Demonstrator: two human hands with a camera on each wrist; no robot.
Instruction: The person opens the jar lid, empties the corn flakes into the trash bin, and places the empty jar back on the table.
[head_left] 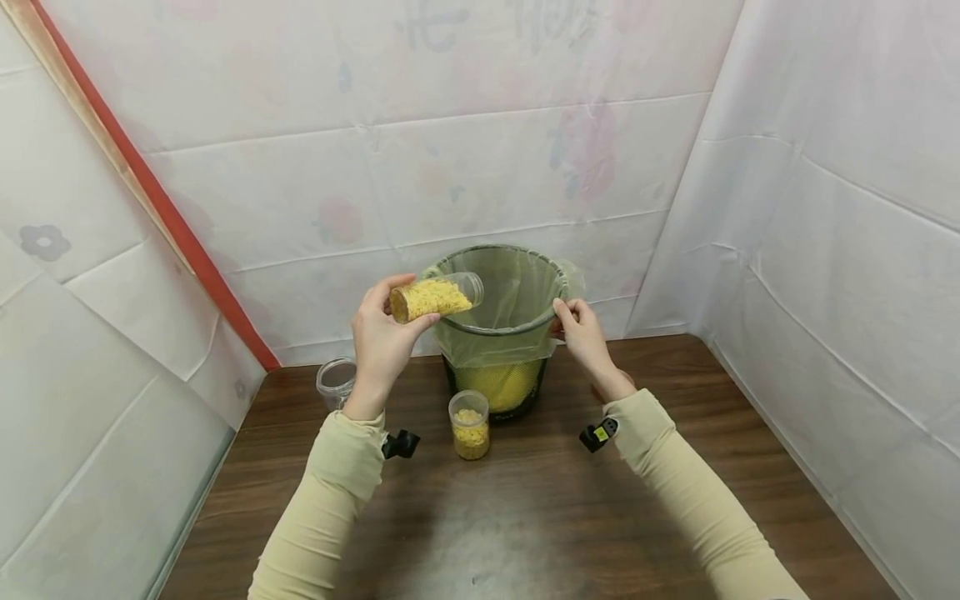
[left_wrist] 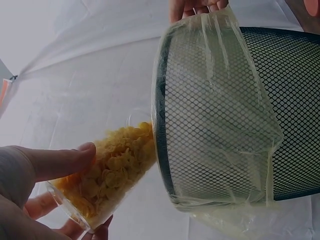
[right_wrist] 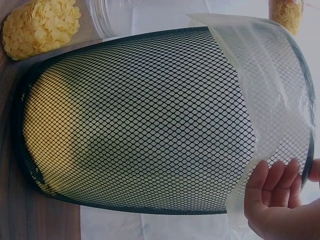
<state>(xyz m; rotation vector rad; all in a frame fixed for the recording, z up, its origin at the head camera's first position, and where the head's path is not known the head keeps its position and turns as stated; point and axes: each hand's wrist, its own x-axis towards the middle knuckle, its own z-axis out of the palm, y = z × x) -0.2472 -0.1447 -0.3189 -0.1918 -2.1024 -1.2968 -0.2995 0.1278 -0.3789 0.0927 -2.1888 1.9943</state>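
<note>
My left hand (head_left: pixel 377 337) holds a clear plastic jar (head_left: pixel 435 298) of yellow flakes, tipped almost onto its side. The jar's open mouth reaches over the near left part of the rim of a dark mesh wastebasket (right_wrist: pixel 150 125). A thin, pale green bin liner (head_left: pixel 487 348) is folded down over that rim. On the right side, my right hand (head_left: pixel 585 335) pinches rim and liner between thumb and curled fingers (right_wrist: pixel 274 182). Yellow contents show through the mesh at the bottom of the basket.
Directly before the basket stands another clear jar (head_left: pixel 470 437), partly filled with flakes. An open clear jar (head_left: pixel 334 382) is behind my left wrist. Something reddish (head_left: pixel 617 383) is mostly hidden by my right wrist. White sheeting (head_left: pixel 510 167) encloses the wooden table (head_left: pixel 555 508).
</note>
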